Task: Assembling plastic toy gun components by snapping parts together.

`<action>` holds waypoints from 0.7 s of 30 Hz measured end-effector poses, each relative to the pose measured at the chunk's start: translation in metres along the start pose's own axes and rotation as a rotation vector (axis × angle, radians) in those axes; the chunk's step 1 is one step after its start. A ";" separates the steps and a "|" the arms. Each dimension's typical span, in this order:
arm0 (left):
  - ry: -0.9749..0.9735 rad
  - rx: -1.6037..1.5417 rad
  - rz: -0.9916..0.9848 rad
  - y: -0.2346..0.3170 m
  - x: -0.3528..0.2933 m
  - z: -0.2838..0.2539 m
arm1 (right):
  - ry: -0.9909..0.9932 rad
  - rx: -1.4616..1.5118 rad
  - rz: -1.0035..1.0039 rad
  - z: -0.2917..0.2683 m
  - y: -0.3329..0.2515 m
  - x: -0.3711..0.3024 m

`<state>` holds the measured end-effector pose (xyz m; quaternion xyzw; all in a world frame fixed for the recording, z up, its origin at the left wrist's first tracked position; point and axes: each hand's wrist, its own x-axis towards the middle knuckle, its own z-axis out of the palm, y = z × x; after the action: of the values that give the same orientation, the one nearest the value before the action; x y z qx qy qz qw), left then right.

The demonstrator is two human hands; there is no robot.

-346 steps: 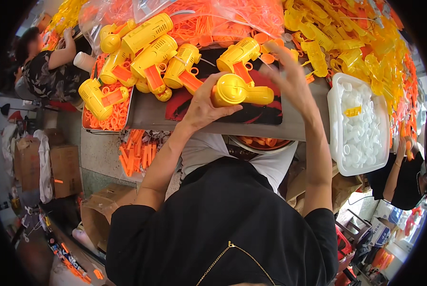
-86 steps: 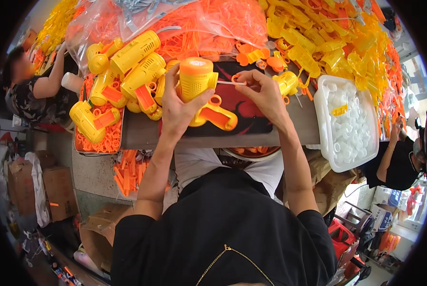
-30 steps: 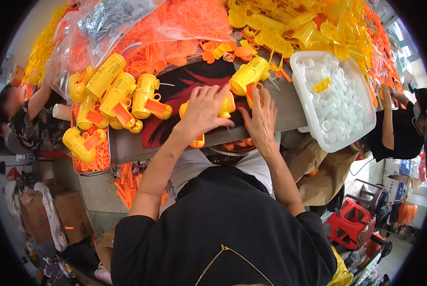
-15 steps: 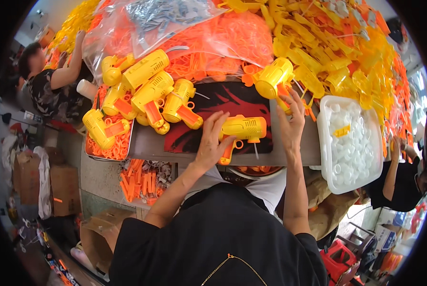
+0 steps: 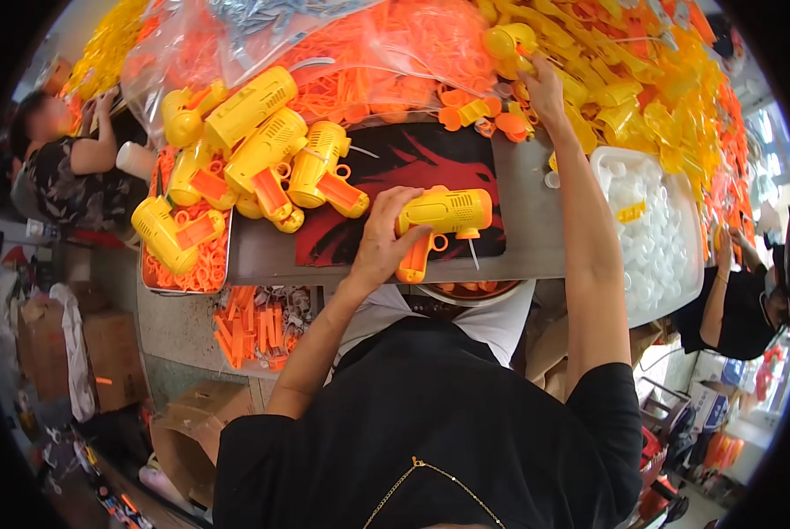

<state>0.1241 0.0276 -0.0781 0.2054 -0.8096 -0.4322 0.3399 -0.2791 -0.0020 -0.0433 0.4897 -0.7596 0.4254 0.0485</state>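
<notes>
My left hand (image 5: 383,234) is closed around the rear of a yellow toy gun (image 5: 452,212) with an orange handle, which lies on its side over a black and red mat (image 5: 324,238). A thin white strip hangs from that gun. My right arm is stretched far forward, and my right hand (image 5: 545,93) grips another yellow toy gun (image 5: 511,40) at the edge of the heap; its fingers are partly hidden. Several similar yellow toy guns (image 5: 267,145) with orange handles are stacked to the left of the mat.
Yellow plastic parts (image 5: 606,79) and bagged orange parts (image 5: 395,70) are heaped at the back. A white tub (image 5: 599,163) of clear caps stands right; a metal tray (image 5: 227,256) of orange rings stands left. Loose orange parts (image 5: 465,110) lie behind the mat. Co-workers sit at both sides.
My right hand has moved forward, taking the second toy gun from the table's far right to the yellow heap. My left hand stays on its gun. The view has shifted slightly.
</notes>
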 end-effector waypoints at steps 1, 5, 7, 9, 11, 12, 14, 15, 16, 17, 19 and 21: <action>0.005 -0.015 -0.037 0.000 0.000 -0.003 | 0.002 -0.004 0.002 -0.003 -0.014 0.003; 0.034 -0.005 0.011 0.000 -0.003 0.000 | 0.115 0.276 0.149 -0.008 -0.047 0.000; 0.035 -0.038 0.023 -0.006 -0.005 0.007 | 0.137 0.379 0.068 -0.006 -0.080 -0.019; 0.061 -0.059 -0.008 -0.002 -0.011 0.005 | 0.080 0.434 -0.008 -0.006 -0.138 -0.035; 0.069 -0.048 -0.013 0.001 -0.013 0.005 | 0.036 0.453 -0.067 -0.004 -0.166 -0.053; 0.049 -0.054 -0.007 0.000 -0.012 0.005 | 0.005 0.462 -0.151 -0.002 -0.177 -0.061; 0.037 -0.073 -0.011 -0.001 -0.012 0.004 | -0.038 0.495 -0.253 0.010 -0.201 -0.067; 0.028 -0.097 -0.014 0.000 -0.011 0.005 | -0.060 0.450 -0.318 0.013 -0.214 -0.070; 0.040 -0.089 -0.012 0.000 -0.011 0.005 | -0.080 0.404 -0.383 0.018 -0.226 -0.071; 0.038 -0.080 0.005 -0.002 -0.011 0.005 | -0.082 0.412 -0.393 0.027 -0.240 -0.070; 0.033 -0.069 0.024 -0.004 -0.013 0.006 | -0.055 0.399 -0.553 0.050 -0.268 -0.063; 0.051 -0.082 0.008 -0.005 -0.016 0.005 | -0.077 0.485 -0.590 0.083 -0.293 -0.052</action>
<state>0.1313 0.0378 -0.0902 0.1991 -0.7830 -0.4583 0.3704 0.0065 -0.0695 0.0541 0.7003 -0.4644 0.5416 0.0229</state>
